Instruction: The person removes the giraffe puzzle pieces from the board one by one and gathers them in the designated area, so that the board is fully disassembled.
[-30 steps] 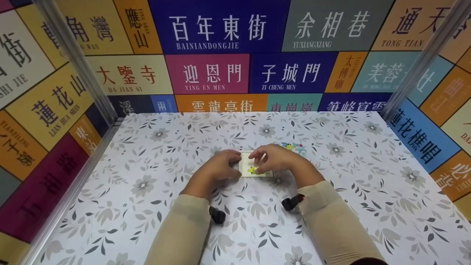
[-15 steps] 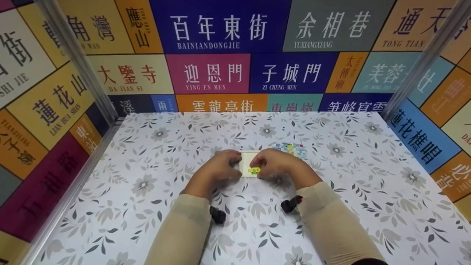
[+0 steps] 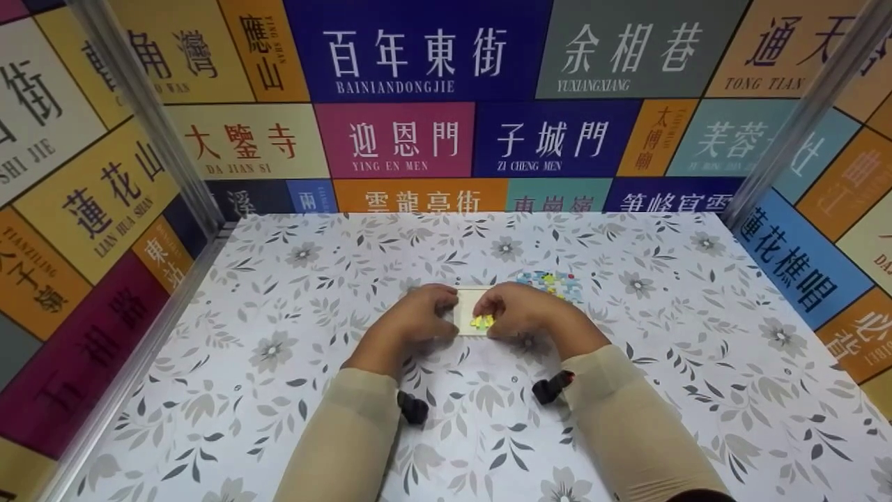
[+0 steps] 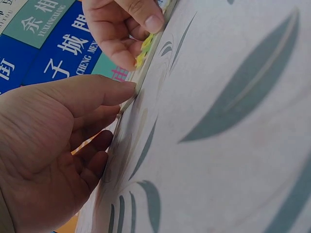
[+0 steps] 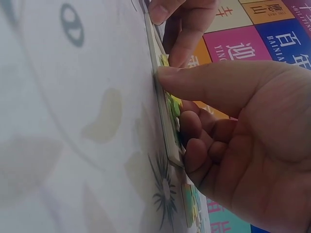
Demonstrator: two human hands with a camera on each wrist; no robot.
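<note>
A small cream puzzle board point(image 3: 468, 300) lies flat on the table between the two hands. My left hand point(image 3: 417, 314) holds its left end, thumb at the near edge and fingers at the far edge. Over the board's near right part, my right hand point(image 3: 524, 308) pinches a yellow-and-green jigsaw piece point(image 3: 481, 322) between thumb and curled fingers. In the right wrist view the right thumb reaches the board's edge, and yellow-green piece point(image 5: 175, 104) shows beside the fingers. The right hand covers the board's right end in the head view.
Behind the right hand lies a flat cluster of light blue, yellow and red puzzle pieces point(image 3: 557, 286). A floral cloth point(image 3: 279, 404) covers the table. Printed sign panels point(image 3: 418, 139) form walls at the back and sides, with clear posts at the corners.
The right hand has come lower and slightly left on the board with the yellow-and-green jigsaw piece, which has tilted slightly since half a second ago. The left hand has stayed in place.
</note>
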